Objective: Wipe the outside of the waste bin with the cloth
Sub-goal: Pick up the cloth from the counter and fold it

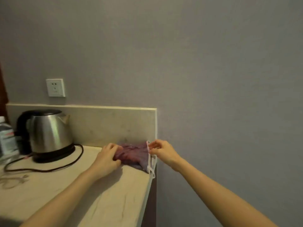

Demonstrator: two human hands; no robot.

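A purple-red cloth [133, 154] with a white edge strip lies bunched at the far right corner of the beige counter [105, 199], partly hanging over the counter's right edge. My left hand [107, 158] grips the cloth's left side with curled fingers. My right hand [161, 150] pinches the white edge at the cloth's right side. No waste bin is in view.
A steel kettle [49, 133] on a black base stands at the left, its black cord [49, 168] looping over the counter. A plastic bottle [6, 138] sits at the far left. A wall socket [55, 87] is above. The grey wall is right of the counter.
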